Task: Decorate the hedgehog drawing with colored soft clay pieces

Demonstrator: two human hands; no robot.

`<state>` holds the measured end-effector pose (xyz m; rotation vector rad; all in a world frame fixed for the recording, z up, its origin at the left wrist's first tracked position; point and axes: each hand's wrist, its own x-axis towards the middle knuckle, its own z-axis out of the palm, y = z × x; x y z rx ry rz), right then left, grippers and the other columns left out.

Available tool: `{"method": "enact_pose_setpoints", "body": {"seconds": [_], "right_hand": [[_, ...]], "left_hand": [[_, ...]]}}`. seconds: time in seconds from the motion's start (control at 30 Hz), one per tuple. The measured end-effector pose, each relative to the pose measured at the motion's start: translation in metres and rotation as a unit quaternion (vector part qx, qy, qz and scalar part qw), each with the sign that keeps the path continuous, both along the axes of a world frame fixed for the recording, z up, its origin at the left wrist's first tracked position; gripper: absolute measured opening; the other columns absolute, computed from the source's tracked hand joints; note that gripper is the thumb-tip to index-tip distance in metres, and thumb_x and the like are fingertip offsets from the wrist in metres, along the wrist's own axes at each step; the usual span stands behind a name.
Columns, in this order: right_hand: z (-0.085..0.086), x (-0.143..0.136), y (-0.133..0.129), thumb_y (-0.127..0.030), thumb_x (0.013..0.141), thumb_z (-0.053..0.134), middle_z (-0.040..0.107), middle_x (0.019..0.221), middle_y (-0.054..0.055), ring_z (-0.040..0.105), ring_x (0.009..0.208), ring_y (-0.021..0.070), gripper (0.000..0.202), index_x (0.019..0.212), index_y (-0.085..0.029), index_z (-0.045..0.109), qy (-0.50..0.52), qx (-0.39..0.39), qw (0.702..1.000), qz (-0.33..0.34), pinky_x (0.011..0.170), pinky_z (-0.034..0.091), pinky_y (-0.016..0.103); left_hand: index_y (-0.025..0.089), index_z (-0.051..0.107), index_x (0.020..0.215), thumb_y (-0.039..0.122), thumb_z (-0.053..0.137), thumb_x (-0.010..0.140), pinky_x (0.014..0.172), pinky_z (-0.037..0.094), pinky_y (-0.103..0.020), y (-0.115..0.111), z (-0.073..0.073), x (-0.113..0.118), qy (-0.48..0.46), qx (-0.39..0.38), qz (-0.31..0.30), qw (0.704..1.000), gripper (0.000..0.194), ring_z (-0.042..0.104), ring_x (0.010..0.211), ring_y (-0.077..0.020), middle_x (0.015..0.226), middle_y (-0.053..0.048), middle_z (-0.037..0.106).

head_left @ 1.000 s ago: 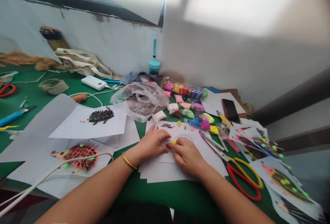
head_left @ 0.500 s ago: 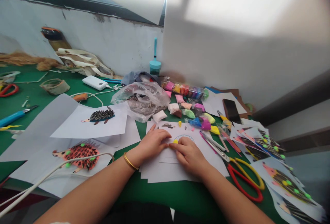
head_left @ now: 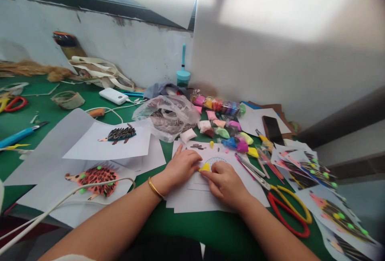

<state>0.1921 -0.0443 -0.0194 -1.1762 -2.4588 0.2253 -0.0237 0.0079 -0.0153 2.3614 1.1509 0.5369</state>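
Observation:
White paper sheets lie in front of me with a printed outline. A flattened piece of yellow clay sits at the left of the outline's dotted curved part. My right hand touches the clay with an extended index finger, thumb below it. My left hand rests on the paper at the left, fingers spread, fingertips close to the clay. A small yellow lump and some sunflower seeds lie near the paper's top edge.
Large scissors lie at the right, beside finished hedgehog pictures. More hedgehog pictures are at the left, crossed by a white cable. Behind are a plastic bag of seeds, clay packets and a phone.
The yellow clay shows larger and more pointed on the paper. My right index finger has straightened somewhat, lying lower beside the clay. The whole view has shifted slightly.

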Motion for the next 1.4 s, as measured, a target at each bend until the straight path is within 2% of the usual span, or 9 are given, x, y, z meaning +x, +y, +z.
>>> {"method": "enact_pose_setpoints", "body": {"seconds": [0.23,0.53,0.83,1.1,1.4], "right_hand": [[0.002,-0.004,-0.001,-0.018,0.087,0.056,0.054,0.089,0.005,0.046,0.084,0.0201,0.037,0.121,-0.026,0.068,-0.047,0.014,0.999,0.011,0.078,0.033,0.035],[0.001,-0.006,0.000,-0.018,0.088,0.053,0.054,0.091,0.006,0.047,0.086,0.0208,0.040,0.125,-0.025,0.065,-0.048,0.009,0.999,0.012,0.078,0.034,0.036],[-0.001,-0.012,-0.001,-0.018,0.088,0.053,0.056,0.094,0.008,0.048,0.088,0.0225,0.040,0.126,-0.023,0.064,-0.056,0.012,0.998,0.001,0.081,0.036,0.038],[-0.007,0.008,0.009,-0.014,0.089,0.050,0.057,0.093,0.008,0.051,0.087,0.0211,0.041,0.127,-0.020,0.064,0.067,-0.011,0.997,-0.036,0.078,0.043,0.035],[-0.005,0.001,0.004,-0.016,0.089,0.054,0.057,0.092,0.007,0.051,0.088,0.0207,0.035,0.120,-0.025,0.068,-0.003,0.018,1.000,-0.006,0.079,0.038,0.035]], "left_hand": [[0.024,0.064,0.106,0.016,0.064,0.086,0.120,0.009,-0.059,0.000,-0.002,0.001,0.011,0.014,0.004,1.000,0.022,0.057,0.118,-0.0239,0.112,-0.004,0.068],[0.023,0.065,0.104,0.014,0.060,0.088,0.120,0.012,-0.057,0.003,-0.002,0.000,-0.016,-0.011,0.009,1.000,0.019,0.060,0.114,-0.0216,0.109,-0.002,0.070],[0.023,0.066,0.104,0.015,0.054,0.092,0.120,0.014,-0.055,0.004,-0.004,0.000,-0.029,-0.005,0.013,0.999,0.019,0.062,0.111,-0.0206,0.109,-0.001,0.071],[0.024,0.066,0.105,0.018,0.056,0.093,0.120,0.012,-0.055,0.003,-0.006,-0.003,-0.032,0.000,0.000,0.999,0.016,0.062,0.111,-0.0207,0.108,-0.001,0.072],[0.025,0.066,0.107,0.019,0.055,0.093,0.120,0.012,-0.055,0.003,-0.007,-0.003,-0.034,0.000,0.006,0.999,0.019,0.062,0.112,-0.0212,0.111,-0.002,0.071]]}}
